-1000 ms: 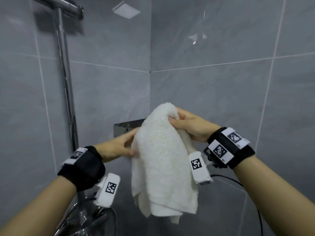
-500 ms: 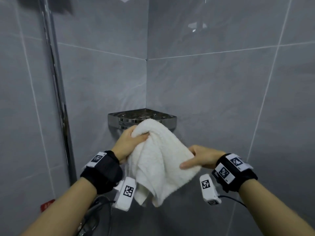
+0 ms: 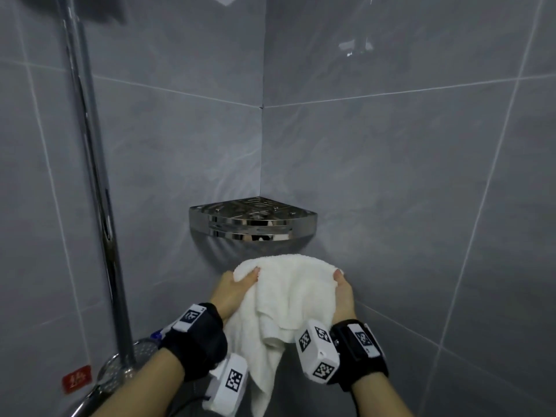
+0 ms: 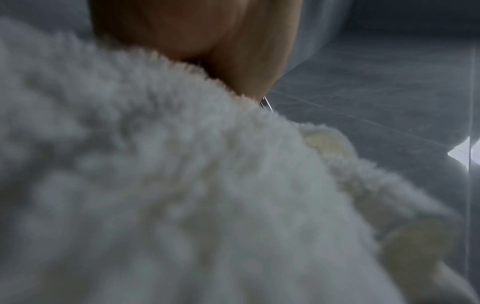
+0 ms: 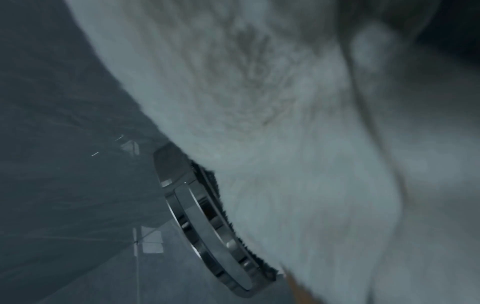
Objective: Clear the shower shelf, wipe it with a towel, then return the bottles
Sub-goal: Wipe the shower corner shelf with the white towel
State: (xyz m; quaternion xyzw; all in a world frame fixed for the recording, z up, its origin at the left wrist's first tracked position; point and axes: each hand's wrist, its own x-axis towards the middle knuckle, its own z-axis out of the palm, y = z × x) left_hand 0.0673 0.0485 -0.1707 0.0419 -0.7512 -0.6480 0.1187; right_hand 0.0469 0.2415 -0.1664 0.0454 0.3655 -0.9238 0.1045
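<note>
A chrome corner shelf point(image 3: 252, 234) is fixed where the two grey tiled walls meet, and nothing stands on it. Just below and in front of it I hold a white towel point(image 3: 285, 299) bunched between both hands. My left hand point(image 3: 237, 284) grips its upper left edge with the thumb over the cloth. My right hand point(image 3: 341, 288) grips the upper right edge. The towel point(image 4: 194, 195) fills the left wrist view, with my left hand's fingers point(image 4: 254, 61) behind it. In the right wrist view the towel point(image 5: 285, 123) covers most of the frame and the shelf point(image 5: 207, 222) shows beside it. No bottles are in view.
A chrome shower rail point(image 3: 90, 176) runs down the left wall. A shower head point(image 3: 141, 356) hangs near its foot by my left wrist. A red tag point(image 3: 76, 379) sits low on the left wall.
Both hands and the towel have dropped from in front of the shelf to below it, so the whole shelf now shows. My right hand shifted to the towel's upper right edge.
</note>
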